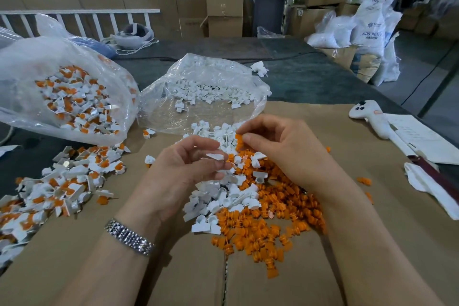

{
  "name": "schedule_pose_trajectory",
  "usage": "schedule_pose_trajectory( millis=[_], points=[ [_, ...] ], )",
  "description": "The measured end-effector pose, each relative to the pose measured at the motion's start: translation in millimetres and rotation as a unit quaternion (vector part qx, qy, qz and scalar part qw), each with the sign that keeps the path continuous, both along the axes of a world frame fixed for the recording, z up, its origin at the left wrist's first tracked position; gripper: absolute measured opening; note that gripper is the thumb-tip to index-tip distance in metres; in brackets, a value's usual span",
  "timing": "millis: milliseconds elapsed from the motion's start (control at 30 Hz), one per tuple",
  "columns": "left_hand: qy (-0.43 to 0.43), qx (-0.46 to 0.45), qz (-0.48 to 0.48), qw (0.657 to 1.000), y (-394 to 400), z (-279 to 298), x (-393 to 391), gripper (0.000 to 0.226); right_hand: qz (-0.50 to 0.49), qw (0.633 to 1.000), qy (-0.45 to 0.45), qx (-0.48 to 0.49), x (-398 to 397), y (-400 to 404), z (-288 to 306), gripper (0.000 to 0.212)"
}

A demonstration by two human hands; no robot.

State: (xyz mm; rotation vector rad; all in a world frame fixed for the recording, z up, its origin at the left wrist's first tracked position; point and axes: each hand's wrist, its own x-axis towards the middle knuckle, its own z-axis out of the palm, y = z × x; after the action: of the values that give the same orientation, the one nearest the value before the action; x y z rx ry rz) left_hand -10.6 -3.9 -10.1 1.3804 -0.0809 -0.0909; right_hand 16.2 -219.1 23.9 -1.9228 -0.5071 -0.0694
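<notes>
The left hand [178, 176] pinches a white cap [215, 156] and the right hand [285, 151] an orange plug [239, 137], over a near heap of white caps [223, 196] beside a bright orange plug pile [273, 221] on plain brown cardboard [360, 231]. At left, the loose heap [62, 186] and the clear left bag [74, 102] mix white with orange, while the clear far bag [203, 89] holds only white. The watch band [129, 237] is silver and the table [310, 82] dark grey-green.

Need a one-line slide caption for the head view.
Left hand holds a white piece, right hand pinches an orange plug above the parts pile on cardboard.
</notes>
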Motion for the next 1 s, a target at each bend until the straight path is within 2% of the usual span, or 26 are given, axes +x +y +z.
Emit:
schedule_pose_trajectory(
  millis=[100, 200, 433, 633, 867, 1000],
  points=[
    [-0.012, 0.037, -0.011, 0.999, -1, 1, -2, 0.020, 0.017, 1.000, 0.021, 0.012, 0, 2, -1, 0.012],
    [-0.028, 0.078, -0.006, 0.997, -4, 4, -4, 0.027, 0.015, 0.999, 0.042, 0.013, 0, 4, -2, 0.010],
    [-0.044, -0.019, -0.002, 0.999, -6, 2, -3, 0.024, 0.026, 0.999, 0.028, 0.014, -7, 12, 2, 0.006],
    [-0.054, -0.024, 0.042, 0.997, -6, 6, -3, 0.022, 0.005, 1.000, -0.004, -0.029, -11, 17, 2, 0.003],
    [-0.133, 0.150, 0.105, 0.974, -15, 9, -13, 0.017, -0.041, 0.995, -0.022, -0.085, -12, 23, -1, 0.003],
    [-0.167, 0.184, 0.135, 0.959, -18, 9, -14, 0.021, -0.059, 0.997, 0.029, -0.035, -13, 27, -2, 0.011]
  ],
)
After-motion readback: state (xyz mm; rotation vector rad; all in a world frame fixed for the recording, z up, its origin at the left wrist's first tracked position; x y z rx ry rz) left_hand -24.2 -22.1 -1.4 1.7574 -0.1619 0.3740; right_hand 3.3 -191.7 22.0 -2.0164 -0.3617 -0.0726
